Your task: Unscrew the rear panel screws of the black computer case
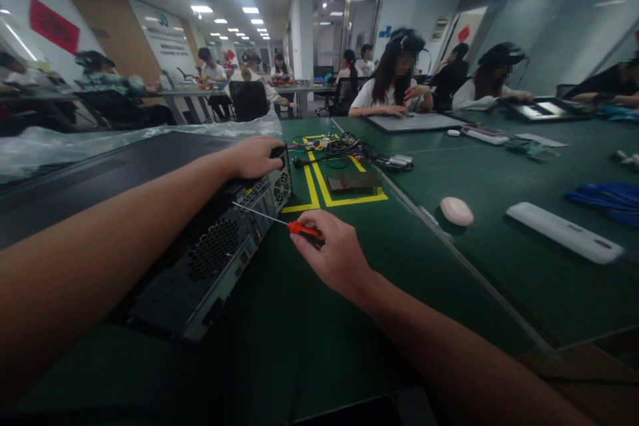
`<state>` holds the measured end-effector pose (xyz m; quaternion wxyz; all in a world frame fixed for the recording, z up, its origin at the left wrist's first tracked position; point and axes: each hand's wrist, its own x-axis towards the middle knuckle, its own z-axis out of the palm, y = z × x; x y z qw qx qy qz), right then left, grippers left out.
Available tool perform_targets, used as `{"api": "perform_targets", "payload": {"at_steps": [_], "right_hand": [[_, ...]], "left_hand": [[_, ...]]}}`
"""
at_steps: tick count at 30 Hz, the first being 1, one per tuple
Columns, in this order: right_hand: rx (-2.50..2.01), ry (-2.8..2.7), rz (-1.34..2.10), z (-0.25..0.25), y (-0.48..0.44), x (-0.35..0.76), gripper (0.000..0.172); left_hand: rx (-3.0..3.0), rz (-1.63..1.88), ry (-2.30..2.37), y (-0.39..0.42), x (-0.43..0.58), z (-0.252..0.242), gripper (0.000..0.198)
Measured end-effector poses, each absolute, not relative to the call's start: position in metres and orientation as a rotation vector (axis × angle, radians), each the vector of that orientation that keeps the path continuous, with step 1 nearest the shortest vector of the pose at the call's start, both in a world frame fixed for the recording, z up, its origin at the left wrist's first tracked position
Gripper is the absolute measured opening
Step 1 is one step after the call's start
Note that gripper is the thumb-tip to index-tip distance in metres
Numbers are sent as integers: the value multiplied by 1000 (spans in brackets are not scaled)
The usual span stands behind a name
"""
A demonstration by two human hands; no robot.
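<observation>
A black computer case [164,146] lies on the green table, its metal rear panel facing right, with vent holes and ports. My left hand [257,156] rests on the top edge near the far corner of the case, fingers curled over it; whether it grips anything small there is hidden. In my right hand [332,246] is a screwdriver [304,231] with an orange and black handle, the fingers closed round it. Its long thin shaft points left, and the tip overlaps the upper part of the rear panel; contact cannot be told.
Beyond the case lie bundled cables [349,146] and a dark flat box [353,182] within yellow tape lines. Rightward are a pink oval object [456,211], a white power strip [564,231] and blue cables [606,198]. Clear plastic sheeting [100,140] lies behind the case. Several people sit beyond.
</observation>
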<state>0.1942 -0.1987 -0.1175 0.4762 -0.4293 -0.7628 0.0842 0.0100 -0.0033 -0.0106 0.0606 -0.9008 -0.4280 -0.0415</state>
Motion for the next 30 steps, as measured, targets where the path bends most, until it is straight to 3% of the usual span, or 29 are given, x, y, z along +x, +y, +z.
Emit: {"api": "perform_targets", "payload": {"at_steps": [30], "right_hand": [[-1046,-1887,208,-115,-199,195,13]], "left_hand": [[-2739,-129,-1296,-6,11,-9,74]]}}
